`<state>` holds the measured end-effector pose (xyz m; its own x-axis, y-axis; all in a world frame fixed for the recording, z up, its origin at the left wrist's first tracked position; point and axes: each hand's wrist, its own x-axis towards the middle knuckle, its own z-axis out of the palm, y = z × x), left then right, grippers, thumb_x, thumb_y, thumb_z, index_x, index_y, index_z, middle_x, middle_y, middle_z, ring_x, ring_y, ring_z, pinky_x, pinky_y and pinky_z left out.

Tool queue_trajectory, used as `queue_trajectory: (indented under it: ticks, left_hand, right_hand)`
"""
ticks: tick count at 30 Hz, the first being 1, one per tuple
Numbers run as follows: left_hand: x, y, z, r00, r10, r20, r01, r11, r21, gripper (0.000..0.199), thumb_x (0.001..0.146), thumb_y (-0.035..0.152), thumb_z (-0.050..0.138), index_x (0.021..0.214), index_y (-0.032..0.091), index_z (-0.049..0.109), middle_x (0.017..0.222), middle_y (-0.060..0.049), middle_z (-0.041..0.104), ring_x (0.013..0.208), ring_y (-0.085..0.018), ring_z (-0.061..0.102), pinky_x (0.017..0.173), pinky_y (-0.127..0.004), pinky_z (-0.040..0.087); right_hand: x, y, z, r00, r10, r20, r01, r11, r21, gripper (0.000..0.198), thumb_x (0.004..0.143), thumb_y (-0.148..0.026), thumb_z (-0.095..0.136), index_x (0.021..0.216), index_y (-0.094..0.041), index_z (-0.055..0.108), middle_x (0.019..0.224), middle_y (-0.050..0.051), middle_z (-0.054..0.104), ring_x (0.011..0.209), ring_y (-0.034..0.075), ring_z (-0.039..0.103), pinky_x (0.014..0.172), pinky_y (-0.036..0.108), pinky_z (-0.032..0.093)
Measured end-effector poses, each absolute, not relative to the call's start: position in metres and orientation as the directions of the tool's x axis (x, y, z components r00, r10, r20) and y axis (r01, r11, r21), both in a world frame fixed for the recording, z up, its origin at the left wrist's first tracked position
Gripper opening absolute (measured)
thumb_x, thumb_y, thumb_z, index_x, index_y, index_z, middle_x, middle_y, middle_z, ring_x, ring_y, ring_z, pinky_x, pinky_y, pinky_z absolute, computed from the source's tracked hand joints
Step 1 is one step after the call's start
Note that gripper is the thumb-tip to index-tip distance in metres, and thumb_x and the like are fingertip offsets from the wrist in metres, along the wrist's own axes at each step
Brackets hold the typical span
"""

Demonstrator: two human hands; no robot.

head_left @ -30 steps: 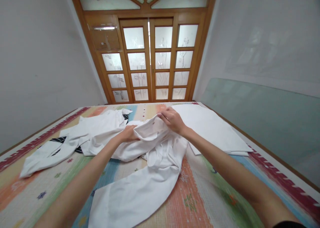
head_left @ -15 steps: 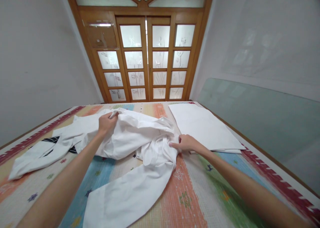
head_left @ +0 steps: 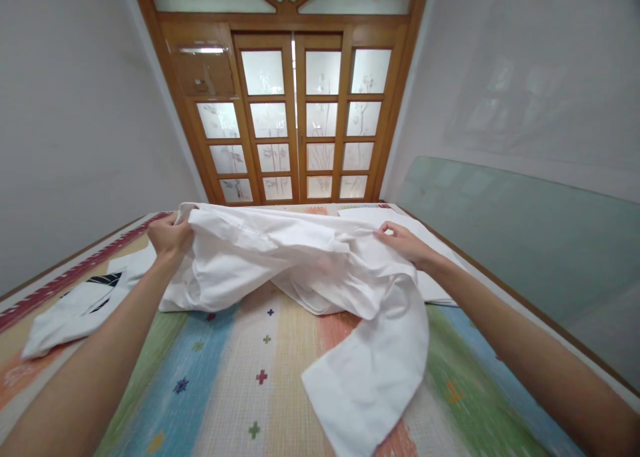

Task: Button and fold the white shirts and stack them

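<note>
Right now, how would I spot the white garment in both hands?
Below the wooden doors lies a multicoloured cover. Over it, a rumpled white garment stretches from left hand to right hand. Only this piece is held, unlike the black-and-white cloth leftward and the flat white cloth rightward.

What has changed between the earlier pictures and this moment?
The left hand moved left and the right hand moved right, both holding the white garment, now spread between them. Its loose end shifted right over the patterned cloth. The folded white cloth stayed in place.
</note>
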<state>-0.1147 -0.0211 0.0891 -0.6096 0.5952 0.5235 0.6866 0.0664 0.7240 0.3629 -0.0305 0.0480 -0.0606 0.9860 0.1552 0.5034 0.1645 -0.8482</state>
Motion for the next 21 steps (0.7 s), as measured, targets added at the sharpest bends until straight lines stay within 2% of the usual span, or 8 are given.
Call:
queue_trajectory:
  ticks: [3, 7, 10, 12, 13, 15, 18, 21]
  left_hand:
    - [-0.117, -0.019, 0.102, -0.654, 0.527, 0.543, 0.663, 0.053, 0.747, 0.017, 0.069, 0.027, 0.059, 0.061, 0.012, 0.060, 0.045, 0.007, 0.017, 0.060, -0.011, 0.034, 0.051, -0.021, 0.024]
    - [-0.116, -0.017, 0.116, -0.657, 0.495, 0.568, 0.642, -0.028, 0.766, 0.017, 0.065, 0.024, 0.067, 0.071, 0.008, 0.069, 0.048, 0.009, 0.026, 0.059, -0.008, 0.035, 0.051, -0.020, 0.026]
    - [-0.112, -0.015, 0.122, -0.638, 0.524, 0.564, 0.624, -0.077, 0.777, 0.027, 0.066, 0.028, 0.067, 0.081, 0.005, 0.072, 0.051, 0.008, 0.033, 0.059, -0.008, 0.038, 0.052, -0.019, 0.028]
    - [-0.108, -0.013, 0.123, -0.598, 0.572, 0.562, 0.657, -0.051, 0.752, 0.035, 0.067, 0.033, 0.066, 0.087, 0.005, 0.073, 0.053, 0.008, 0.039, 0.060, -0.009, 0.042, 0.055, -0.020, 0.031]
    - [-0.106, -0.012, 0.122, -0.562, 0.606, 0.564, 0.694, -0.025, 0.719, 0.037, 0.067, 0.036, 0.067, 0.087, 0.005, 0.073, 0.054, 0.007, 0.042, 0.061, -0.010, 0.044, 0.057, -0.020, 0.032]
    - [-0.101, -0.009, 0.118, -0.457, 0.669, 0.586, 0.796, 0.015, 0.605, 0.039, 0.066, 0.043, 0.067, 0.081, 0.008, 0.072, 0.056, 0.004, 0.048, 0.063, -0.013, 0.049, 0.060, -0.023, 0.035]
    - [-0.094, 0.002, 0.105, -0.257, 0.720, 0.644, 0.933, 0.012, 0.359, 0.032, 0.069, 0.045, 0.063, 0.074, 0.013, 0.068, 0.064, -0.003, 0.059, 0.069, -0.020, 0.056, 0.066, -0.027, 0.040]
    - [-0.087, 0.018, 0.087, -0.129, 0.741, 0.659, 0.981, -0.003, 0.196, 0.025, 0.073, 0.032, 0.056, 0.086, 0.014, 0.067, 0.083, -0.011, 0.067, 0.081, -0.026, 0.060, 0.076, -0.032, 0.043]
  right_hand:
    - [0.388, -0.019, 0.083, -0.188, 0.971, 0.148, 0.755, 0.239, -0.610, 0.051, 0.068, -0.071, 0.063, 0.073, -0.020, 0.058, 0.062, 0.001, 0.059, 0.057, 0.015, 0.054, 0.050, 0.024, 0.037]
    - [0.424, 0.009, 0.116, -0.346, 0.937, 0.052, 0.872, 0.342, -0.349, 0.054, 0.056, -0.070, 0.073, 0.076, -0.021, 0.068, 0.080, 0.007, 0.069, 0.077, 0.025, 0.064, 0.065, 0.031, 0.045]
    - [0.439, 0.029, 0.120, -0.316, 0.948, 0.039, 0.923, 0.317, -0.218, 0.058, 0.053, -0.066, 0.077, 0.088, -0.021, 0.072, 0.093, 0.010, 0.071, 0.089, 0.028, 0.065, 0.076, 0.034, 0.047]
    - [0.437, 0.037, 0.117, -0.277, 0.961, 0.012, 0.954, 0.277, -0.113, 0.058, 0.053, -0.059, 0.080, 0.094, -0.019, 0.072, 0.097, 0.012, 0.071, 0.092, 0.028, 0.065, 0.078, 0.034, 0.047]
    - [0.432, 0.038, 0.114, -0.243, 0.970, 0.001, 0.969, 0.243, -0.050, 0.056, 0.055, -0.056, 0.081, 0.096, -0.018, 0.072, 0.098, 0.013, 0.070, 0.092, 0.028, 0.065, 0.077, 0.034, 0.046]
    - [0.421, 0.039, 0.106, -0.157, 0.986, 0.060, 0.986, 0.153, 0.071, 0.048, 0.068, -0.050, 0.075, 0.103, -0.016, 0.070, 0.101, 0.015, 0.069, 0.095, 0.028, 0.064, 0.075, 0.033, 0.043]
    - [0.402, 0.038, 0.089, -0.131, 0.941, 0.312, 0.978, 0.071, 0.196, 0.029, 0.091, -0.033, 0.055, 0.109, -0.014, 0.066, 0.106, 0.018, 0.066, 0.100, 0.029, 0.061, 0.075, 0.034, 0.040]
    - [0.391, 0.041, 0.068, -0.203, 0.864, 0.461, 0.958, 0.079, 0.274, 0.026, 0.088, -0.015, 0.050, 0.110, -0.012, 0.063, 0.110, 0.022, 0.062, 0.103, 0.032, 0.056, 0.077, 0.038, 0.039]
